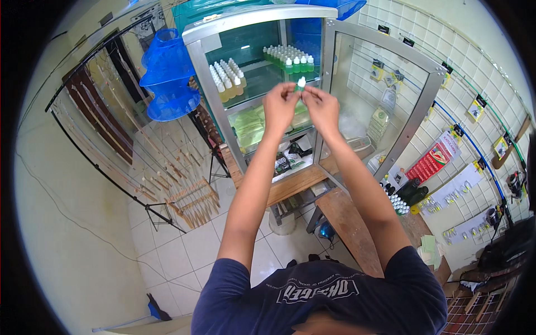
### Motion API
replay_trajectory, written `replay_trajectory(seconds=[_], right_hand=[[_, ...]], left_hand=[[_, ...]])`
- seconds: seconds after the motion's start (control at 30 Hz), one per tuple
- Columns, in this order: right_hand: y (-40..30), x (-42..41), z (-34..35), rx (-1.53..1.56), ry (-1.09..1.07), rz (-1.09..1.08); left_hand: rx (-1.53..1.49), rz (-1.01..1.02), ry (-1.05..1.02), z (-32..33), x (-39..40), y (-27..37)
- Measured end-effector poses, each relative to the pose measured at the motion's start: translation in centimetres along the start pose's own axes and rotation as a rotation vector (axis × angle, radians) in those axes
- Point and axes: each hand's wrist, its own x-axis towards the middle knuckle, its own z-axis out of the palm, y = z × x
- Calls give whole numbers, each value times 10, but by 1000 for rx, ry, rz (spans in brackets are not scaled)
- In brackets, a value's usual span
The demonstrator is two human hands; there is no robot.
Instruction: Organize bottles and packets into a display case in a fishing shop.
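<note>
Both hands are raised before the open glass cabinet, fingertips meeting around a small dropper bottle with green liquid and a white cap. My left hand pinches it from the left, and my right hand from the right. Behind them on the cabinet's upper shelf, rows of green bottles stand at the right and rows of yellowish bottles at the left. Pale green packets lie on the shelf below; dark packets are at the bottom.
The cabinet's glass door is swung out to the right. A wooden bench is beneath my right arm. More capped bottles stand at the right by a wall grid with hanging tackle. Blue nets and a rod rack are at the left.
</note>
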Motion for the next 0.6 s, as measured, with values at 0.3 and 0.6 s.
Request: replay_trajectory(seconds=[0.3,0.6], right_hand=[[-4,57,9,-531,-16,-42],[9,67,10,-553,4,-43]], left_hand=[[155,-30,-98,38,79,-21],[388,-254,-104,58,92,-16]])
